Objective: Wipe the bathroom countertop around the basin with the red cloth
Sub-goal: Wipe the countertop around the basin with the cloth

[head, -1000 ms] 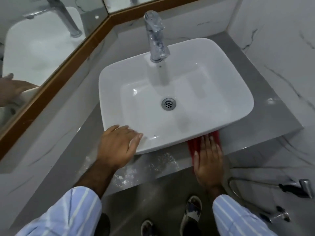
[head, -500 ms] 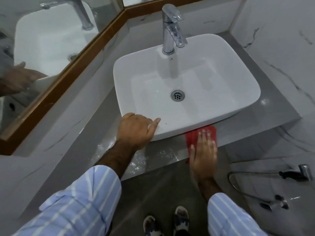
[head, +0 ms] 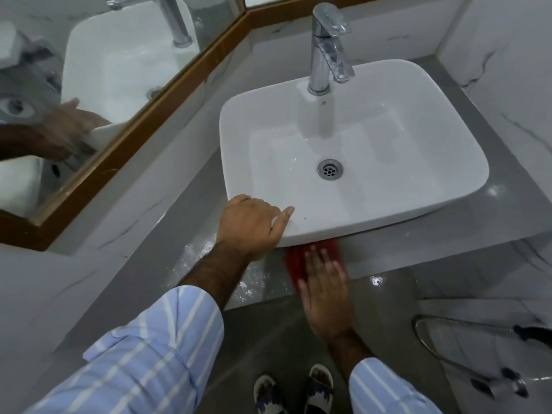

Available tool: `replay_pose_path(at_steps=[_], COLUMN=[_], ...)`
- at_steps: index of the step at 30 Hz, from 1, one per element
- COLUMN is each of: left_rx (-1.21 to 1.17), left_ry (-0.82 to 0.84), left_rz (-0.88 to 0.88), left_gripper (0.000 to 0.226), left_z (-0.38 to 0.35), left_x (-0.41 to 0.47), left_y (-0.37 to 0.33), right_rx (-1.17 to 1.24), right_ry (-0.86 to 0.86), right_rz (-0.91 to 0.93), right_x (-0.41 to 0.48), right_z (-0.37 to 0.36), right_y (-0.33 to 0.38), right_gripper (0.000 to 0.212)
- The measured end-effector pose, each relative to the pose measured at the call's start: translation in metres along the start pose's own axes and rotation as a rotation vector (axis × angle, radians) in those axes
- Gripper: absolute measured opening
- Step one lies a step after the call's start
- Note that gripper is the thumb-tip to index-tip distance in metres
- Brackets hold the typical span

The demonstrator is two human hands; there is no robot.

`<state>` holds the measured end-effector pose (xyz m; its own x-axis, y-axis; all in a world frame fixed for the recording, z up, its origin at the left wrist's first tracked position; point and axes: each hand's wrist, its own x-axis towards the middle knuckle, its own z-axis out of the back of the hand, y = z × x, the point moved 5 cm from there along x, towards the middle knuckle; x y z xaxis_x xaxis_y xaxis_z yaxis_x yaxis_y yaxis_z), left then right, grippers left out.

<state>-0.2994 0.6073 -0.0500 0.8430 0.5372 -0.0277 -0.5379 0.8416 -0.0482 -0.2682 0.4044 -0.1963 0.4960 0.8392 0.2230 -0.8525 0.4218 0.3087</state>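
A white rectangular basin [head: 388, 204] sits on the grey countertop [head: 403, 252]. The red cloth [head: 295, 259] lies flat on the counter's front strip, just under the basin's front rim. My right hand [head: 325, 291] presses flat on the cloth with fingers spread, covering most of it. My left hand [head: 251, 225] rests on the basin's front left corner, fingers curled over the rim. White specks and wet smears [head: 248, 282] cover the counter left of the cloth.
A chrome tap [head: 324, 49] stands at the basin's back. A wood-framed mirror [head: 113, 85] runs along the left wall. Marble wall closes the right side. A hose with a black spray handle [head: 531, 330] hangs below right. My sandalled feet [head: 321, 383] stand on the floor.
My right hand has slid the red cloth leftward along the counter's front strip, closer to my left hand. The camera has shifted, so the basin appears further right.
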Motion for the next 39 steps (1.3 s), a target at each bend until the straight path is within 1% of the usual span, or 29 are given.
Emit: replay_pose_path(at_steps=[2,4,5,6,10,12,13,15,17,19,22,23,25,28,31,33,35,37,39], left_rx=[-0.012,-0.022,-0.024,-0.022,-0.029,-0.062,-0.093,-0.134,-0.142,-0.215,-0.342,-0.358,-0.355,-0.251,-0.037,0.058,0.144,0.253,0.329], left_ry=[-0.019,-0.017,-0.004,0.007,0.004,-0.031,-0.066,-0.118,-0.135,-0.146,-0.196,-0.248,-0.387,-0.605,-0.703,-0.686,-0.613,-0.564,-0.54], left_rz=[-0.002,-0.005,-0.006,-0.004,0.0,0.002,-0.006,-0.021,-0.032,-0.011,0.099,0.155,0.284,0.453,0.602,0.703,0.766,0.765,0.76], left_gripper=[0.068,0.064,0.066,0.069,0.069,0.074,0.072,0.072,0.078,0.082,0.081,0.078,0.073,0.073,0.077,0.081,0.085,0.087,0.088], left_z=[0.0,0.0,0.0,0.0,0.002,0.001,0.002,0.004,0.004,0.003,0.002,0.004,0.013,0.038,0.063,0.074,0.077,0.074,0.07], left_x=[0.0,-0.001,-0.001,-0.001,-0.002,-0.005,-0.007,-0.015,-0.026,-0.045,-0.091,-0.111,-0.156,-0.216,-0.256,-0.271,-0.275,-0.272,-0.271], left_y=[0.0,-0.001,-0.001,-0.001,0.001,0.002,0.002,0.005,0.006,0.014,0.044,0.057,0.09,0.139,0.193,0.23,0.254,0.265,0.27], right_rx=[0.019,-0.009,-0.027,-0.041,-0.032,-0.042,-0.055,-0.082,-0.094,-0.08,-0.054,-0.038,-0.031,-0.027,0.005,-0.023,-0.044,-0.049,-0.075], right_ry=[0.083,0.133,0.136,0.131,0.1,0.095,0.106,0.163,0.237,0.268,0.273,0.274,0.333,0.36,0.427,0.419,0.396,0.403,0.419], right_rz=[0.222,0.355,0.372,0.351,0.101,0.071,0.094,0.201,0.309,0.382,0.47,0.491,0.506,0.469,0.32,0.242,0.194,0.16,0.126], right_x=[-0.001,0.0,0.001,0.001,0.004,0.004,0.005,0.006,0.01,0.02,0.044,0.053,0.07,0.1,0.124,0.114,0.087,0.063,0.06], right_z=[-0.01,-0.01,-0.006,-0.002,0.013,0.011,0.009,0.003,-0.004,-0.011,-0.02,-0.022,-0.031,-0.042,-0.049,-0.048,-0.039,-0.032,-0.034], right_y=[0.025,0.025,0.019,0.011,-0.022,-0.016,-0.007,0.017,0.038,0.062,0.102,0.112,0.128,0.143,0.151,0.149,0.14,0.136,0.138], right_gripper=[0.062,0.064,0.064,0.064,0.066,0.066,0.066,0.067,0.066,0.065,0.066,0.066,0.066,0.067,0.069,0.069,0.069,0.068,0.068])
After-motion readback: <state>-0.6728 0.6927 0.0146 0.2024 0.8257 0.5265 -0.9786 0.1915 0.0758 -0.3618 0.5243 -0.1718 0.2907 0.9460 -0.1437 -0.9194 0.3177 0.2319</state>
